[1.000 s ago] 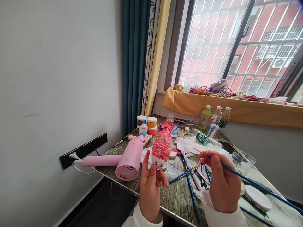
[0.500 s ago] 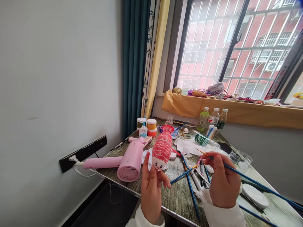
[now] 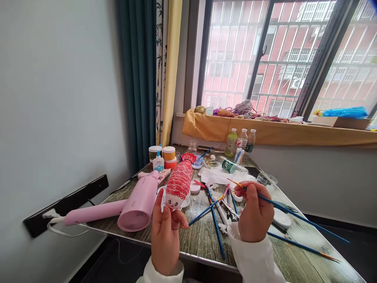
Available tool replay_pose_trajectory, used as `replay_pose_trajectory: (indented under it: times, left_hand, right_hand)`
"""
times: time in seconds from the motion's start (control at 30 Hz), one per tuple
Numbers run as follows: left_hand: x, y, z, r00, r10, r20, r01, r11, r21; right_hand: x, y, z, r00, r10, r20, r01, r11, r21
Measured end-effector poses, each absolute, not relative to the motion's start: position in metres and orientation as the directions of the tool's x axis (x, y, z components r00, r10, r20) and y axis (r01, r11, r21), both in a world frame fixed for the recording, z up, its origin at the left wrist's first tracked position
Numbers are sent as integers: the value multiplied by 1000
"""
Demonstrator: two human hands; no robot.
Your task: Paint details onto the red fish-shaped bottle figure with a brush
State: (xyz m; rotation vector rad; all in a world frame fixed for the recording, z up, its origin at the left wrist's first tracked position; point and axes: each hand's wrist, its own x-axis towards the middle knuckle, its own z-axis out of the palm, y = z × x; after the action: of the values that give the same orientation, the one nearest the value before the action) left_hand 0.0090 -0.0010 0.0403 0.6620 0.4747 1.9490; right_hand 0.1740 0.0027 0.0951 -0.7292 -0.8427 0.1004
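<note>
A red and white painted fish figure (image 3: 179, 179), with scallop scales and a small painted face, is held upright by its lower end in my left hand (image 3: 166, 236). The thumb and fingers close around its head end, and the red tail points away from me. Between the fingertips of my right hand (image 3: 255, 212) is a thin blue paintbrush (image 3: 290, 211), its orange-tipped bristles pointing left toward the fish but apart from it. Behind the fish, a white palette (image 3: 186, 202) is partly hidden.
A pink hair dryer (image 3: 138, 202) lies on the table's left. Paint jars (image 3: 169, 152) and a glue bottle (image 3: 158, 162) stand behind it. Several blue brushes (image 3: 217, 232) and scissors (image 3: 231, 209) lie mid-table. A clear bottle (image 3: 231, 165) rests on white tissue (image 3: 213, 175).
The view has turned to the right, so everything sits further left in the picture. Both hands keep their hold on the fish and the paintbrush.
</note>
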Motion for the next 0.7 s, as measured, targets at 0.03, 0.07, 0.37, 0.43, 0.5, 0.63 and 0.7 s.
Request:
replay_pose_trajectory:
  times: [0.03,0.07,0.37,0.43,0.5,0.63,0.7]
  left_hand:
    - [9,-1,41,-370,894,252,-680,-445,582]
    - [9,-2,42,-372,892,257,-677,-450,582]
    - [11,1,37,-398,882,253,-658,-466,591]
    - [10,1,36,-400,880,256,-654,-469,593]
    - [10,0,36,-399,879,262,-648,-473,597]
    - [9,0,37,-401,873,277,-638,-483,600]
    - [9,1,37,-400,873,281,-638,-485,599]
  right_hand:
    - [175,2,95,685,346,641,189,766,-615]
    - [176,2,95,693,336,638,184,774,-606]
    - [178,-1,96,708,320,629,174,785,-595]
    - [179,-2,95,707,325,628,174,780,-601]
    - [180,-3,94,708,327,626,175,777,-605]
    - [181,-5,93,716,317,622,190,768,-611]
    - [181,-5,92,713,316,625,202,762,-615]
